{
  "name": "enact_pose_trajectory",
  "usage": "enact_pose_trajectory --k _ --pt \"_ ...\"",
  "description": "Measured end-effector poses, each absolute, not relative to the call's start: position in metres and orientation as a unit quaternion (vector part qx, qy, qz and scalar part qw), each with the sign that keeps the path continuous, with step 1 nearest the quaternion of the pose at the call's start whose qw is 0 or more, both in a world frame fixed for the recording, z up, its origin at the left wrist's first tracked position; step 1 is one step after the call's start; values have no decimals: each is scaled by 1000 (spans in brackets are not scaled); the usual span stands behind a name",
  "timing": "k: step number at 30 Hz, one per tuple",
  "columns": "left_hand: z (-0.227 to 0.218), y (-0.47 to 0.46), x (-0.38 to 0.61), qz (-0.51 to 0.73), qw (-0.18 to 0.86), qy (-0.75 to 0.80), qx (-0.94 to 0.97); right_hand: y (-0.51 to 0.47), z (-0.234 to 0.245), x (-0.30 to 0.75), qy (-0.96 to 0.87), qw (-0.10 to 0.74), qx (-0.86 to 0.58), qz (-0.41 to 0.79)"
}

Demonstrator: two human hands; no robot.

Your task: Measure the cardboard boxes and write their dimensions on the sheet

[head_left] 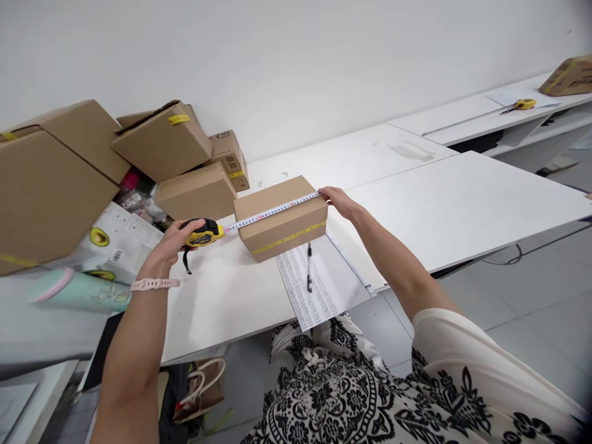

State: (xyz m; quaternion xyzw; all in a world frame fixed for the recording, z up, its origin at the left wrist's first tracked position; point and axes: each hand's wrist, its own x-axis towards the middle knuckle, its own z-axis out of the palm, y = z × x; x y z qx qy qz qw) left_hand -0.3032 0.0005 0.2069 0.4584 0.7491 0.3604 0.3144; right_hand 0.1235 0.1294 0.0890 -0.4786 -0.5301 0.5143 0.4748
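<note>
Measuring tape drawn over a cardboard box (282, 229) on a white worktop (208, 308). The left hand (173, 239), a pink band at its wrist, is closed around a yellow-and-black tape measure (203, 234), its case held to the left of the box and apart from it. The blade (277, 211) runs lengthwise across the top of the box, its numbers facing up; the right hand (340, 200) is pinched on the free end, at the right edge of the box. Nearer the person, a printed sheet (333, 296) overhangs the worktop's front edge, a black pen (309, 271) lying on it and a pale ruler (349, 262) along its right side. On my left, further cartons (161, 142) are stacked beside a mint-green bottle (92, 291) on its side; far right, a second tape measure (525, 104) lies near another carton (568, 77)
</note>
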Motion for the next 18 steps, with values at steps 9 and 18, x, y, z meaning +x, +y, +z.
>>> enact_pose_trajectory --k 9,18 --pt "211 -3 -316 350 324 745 466 117 91 114 -526 484 -486 503" --pt "203 -4 -323 361 330 735 470 112 91 112 -510 488 -487 515"
